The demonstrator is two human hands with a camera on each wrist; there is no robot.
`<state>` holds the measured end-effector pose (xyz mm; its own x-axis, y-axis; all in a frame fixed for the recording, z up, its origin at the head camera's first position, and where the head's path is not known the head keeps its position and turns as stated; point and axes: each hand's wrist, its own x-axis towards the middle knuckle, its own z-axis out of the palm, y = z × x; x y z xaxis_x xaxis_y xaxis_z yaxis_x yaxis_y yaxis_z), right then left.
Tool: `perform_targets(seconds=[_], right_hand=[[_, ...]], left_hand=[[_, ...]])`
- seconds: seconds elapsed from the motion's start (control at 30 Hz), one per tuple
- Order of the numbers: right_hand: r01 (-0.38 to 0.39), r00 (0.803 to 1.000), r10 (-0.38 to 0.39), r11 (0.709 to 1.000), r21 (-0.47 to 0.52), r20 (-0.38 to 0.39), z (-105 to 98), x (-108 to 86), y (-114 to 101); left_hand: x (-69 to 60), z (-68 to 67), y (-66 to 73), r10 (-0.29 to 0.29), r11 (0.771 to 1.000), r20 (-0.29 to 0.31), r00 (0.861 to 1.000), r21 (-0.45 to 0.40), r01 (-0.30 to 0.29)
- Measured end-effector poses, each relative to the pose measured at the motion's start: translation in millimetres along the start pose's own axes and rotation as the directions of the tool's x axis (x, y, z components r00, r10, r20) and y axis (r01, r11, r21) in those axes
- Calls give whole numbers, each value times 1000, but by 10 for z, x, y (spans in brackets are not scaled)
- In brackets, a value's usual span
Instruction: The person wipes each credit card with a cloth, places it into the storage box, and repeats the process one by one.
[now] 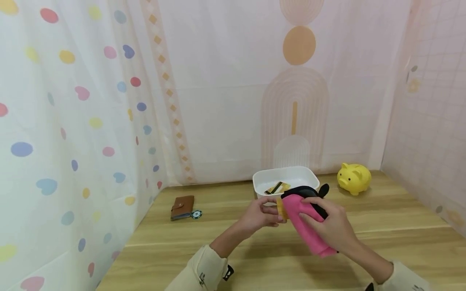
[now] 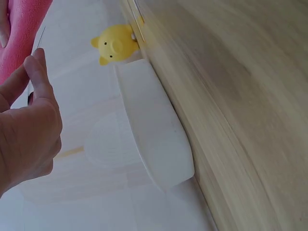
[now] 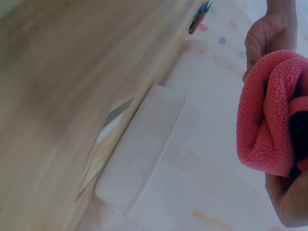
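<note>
Between thumb and fingers, my left hand [image 1: 256,217] pinches a gold card [image 1: 281,208] at the left end of a pink fuzzy cloth item [image 1: 303,226]. The left wrist view shows that card nearly edge-on at the fingertips of the left hand [image 2: 33,127]. My right hand [image 1: 333,226] grips the pink item from the right. A black part [image 1: 303,190] with a rounded black tab runs along its upper side. In the right wrist view the pink item [image 3: 274,115] looks folded, and it hides part of the right hand [image 3: 293,204].
A white tray [image 1: 260,178] stands at the back, with a gold and black striped card [image 1: 278,188] seen within its rim. Flat striped pieces [image 3: 113,118] lie beside it in the right wrist view. A yellow piggy bank [image 1: 354,179] is right; a brown wallet [image 1: 183,206] and round chip [image 1: 196,214], left.
</note>
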<state>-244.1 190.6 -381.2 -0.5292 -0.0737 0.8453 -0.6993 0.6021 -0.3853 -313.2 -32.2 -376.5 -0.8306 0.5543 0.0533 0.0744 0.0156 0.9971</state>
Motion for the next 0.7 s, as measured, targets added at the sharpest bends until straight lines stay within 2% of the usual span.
perform_targets(seconds=[0.23,0.4,0.6,0.7], right_hand=[[41,999,-41,999,15,9,69,12,-39],[66,998,-66,997,-28,9,101,17,-61],[76,997,-77,992,-101,-6,102,33,-67],[73,997,-75,990,-124,-10,91,34,-65]], left_hand=[[-25,16,7,40,998,31,999,-42,-39],[-33,43,13,99,994,54,994,-50,-96],[-55,80,23,131,990,-20,991,56,-130],[-67,95,18,127,990,-54,990,63,-123]])
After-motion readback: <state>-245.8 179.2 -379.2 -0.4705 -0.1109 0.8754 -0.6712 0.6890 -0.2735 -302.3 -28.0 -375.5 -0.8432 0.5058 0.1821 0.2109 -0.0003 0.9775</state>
